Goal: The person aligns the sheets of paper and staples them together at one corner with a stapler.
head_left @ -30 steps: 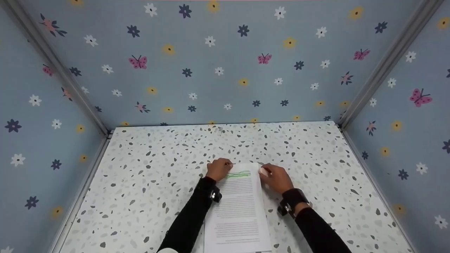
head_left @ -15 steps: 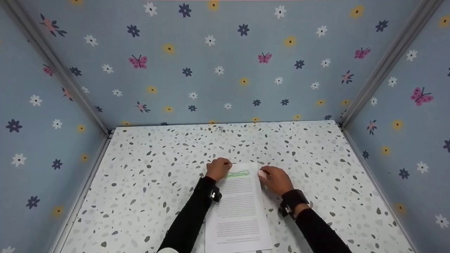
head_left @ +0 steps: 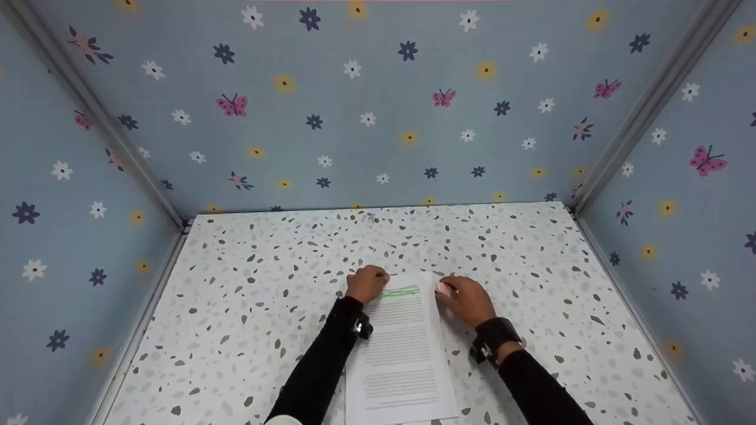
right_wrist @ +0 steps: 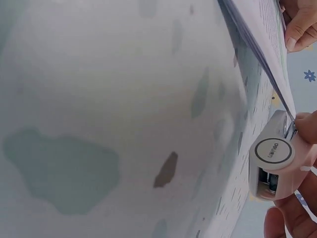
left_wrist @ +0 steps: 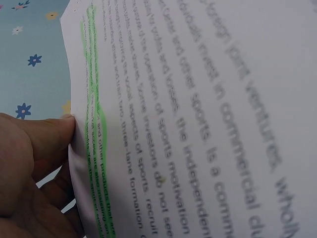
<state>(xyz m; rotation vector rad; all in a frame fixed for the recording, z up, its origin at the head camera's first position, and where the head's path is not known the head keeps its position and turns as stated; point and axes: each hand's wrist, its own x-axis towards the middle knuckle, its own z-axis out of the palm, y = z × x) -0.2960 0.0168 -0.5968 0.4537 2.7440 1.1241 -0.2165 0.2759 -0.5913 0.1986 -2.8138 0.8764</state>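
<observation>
A stack of printed paper sheets (head_left: 401, 354) lies lengthwise before me, with lines marked in green at its far end. My left hand (head_left: 367, 283) pinches the stack's far left corner between thumb and fingers; the left wrist view shows the edge lifted and slightly bent. My right hand (head_left: 466, 300) holds a small pink and white stapler (right_wrist: 273, 163) at the far right corner. In the right wrist view the corner of the sheets reaches the stapler's mouth, beside my thumb. Whether a staple is in the paper cannot be seen.
A white speckled tabletop (head_left: 266, 254) surrounds the paper. Blue flowered panels (head_left: 378, 118) stand at the back and both sides, with grey metal posts (head_left: 644, 112) at the corners.
Both hands stay almost where they were, holding the paper and the stapler. The right hand shifts very slightly at the far right corner.
</observation>
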